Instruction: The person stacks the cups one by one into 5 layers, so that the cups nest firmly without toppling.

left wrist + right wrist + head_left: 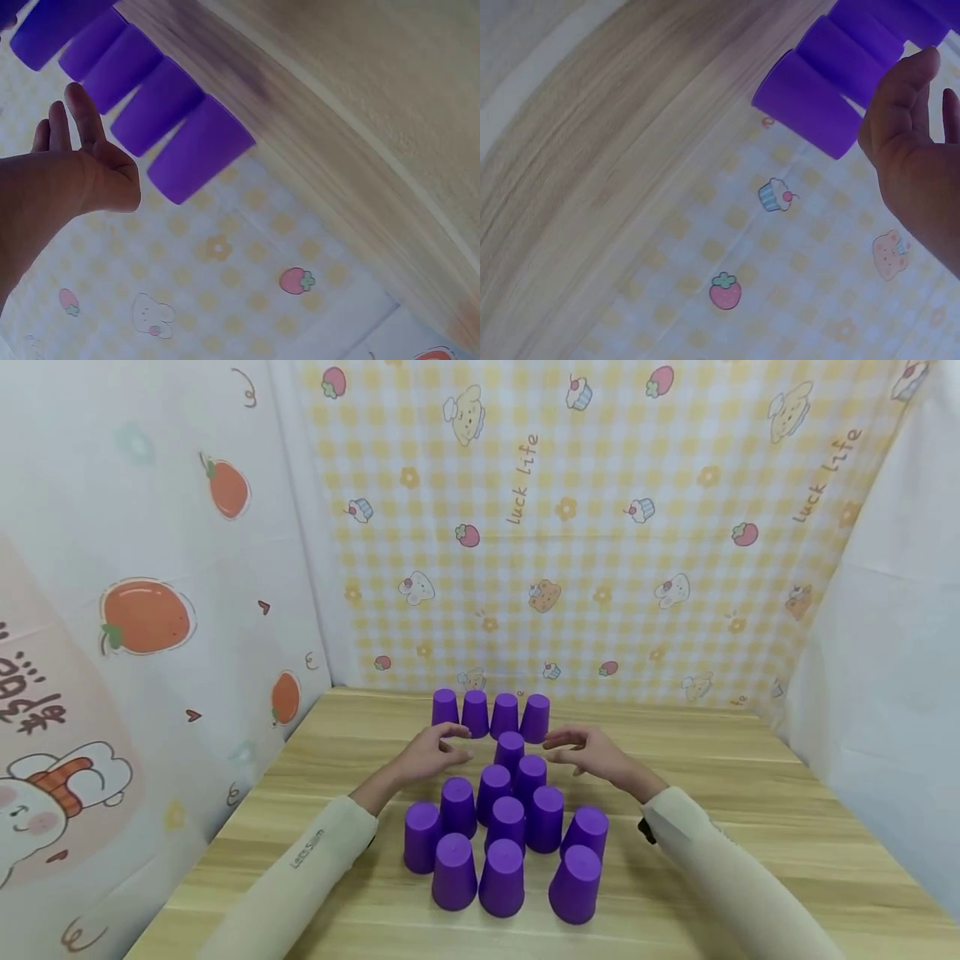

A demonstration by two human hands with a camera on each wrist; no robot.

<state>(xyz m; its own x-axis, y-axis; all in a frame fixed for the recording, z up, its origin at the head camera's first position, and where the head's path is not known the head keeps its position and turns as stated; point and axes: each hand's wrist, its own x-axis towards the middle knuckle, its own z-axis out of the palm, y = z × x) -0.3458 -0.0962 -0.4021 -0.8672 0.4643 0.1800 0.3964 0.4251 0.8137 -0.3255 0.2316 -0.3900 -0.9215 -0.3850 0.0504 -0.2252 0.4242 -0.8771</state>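
Fifteen purple cups (502, 881) stand mouth down on the wooden tabletop (712, 877), their narrower ends up. Four of them make a side-by-side row at the far edge of the group. The other eleven spread toward the near side in a looser cluster, beginning with a single cup (509, 750) just near of the row. At the near end three cups stand roughly in line, the left two close together and the right one (576, 885) set off by a gap.

The left hand (427, 754) hangs at the left end of the far row, in front of its leftmost cup (445, 704). Its fingers curve loosely, apart from the thumb, and hold nothing. The right hand (595, 755) mirrors it on the right, its fingers also parted from the thumb with nothing between them. They are just beside the row's rightmost cup (536, 718); whether the fingertips brush it is hard to say from these angles.

Both arms reach in from the near side in pale sleeves (738, 872), the left one lettered. Beyond the tabletop hangs a yellow-checked cloth (600, 552) printed with strawberries and cupcakes; a white cloth (172, 543) with orange fruit hangs on the left.
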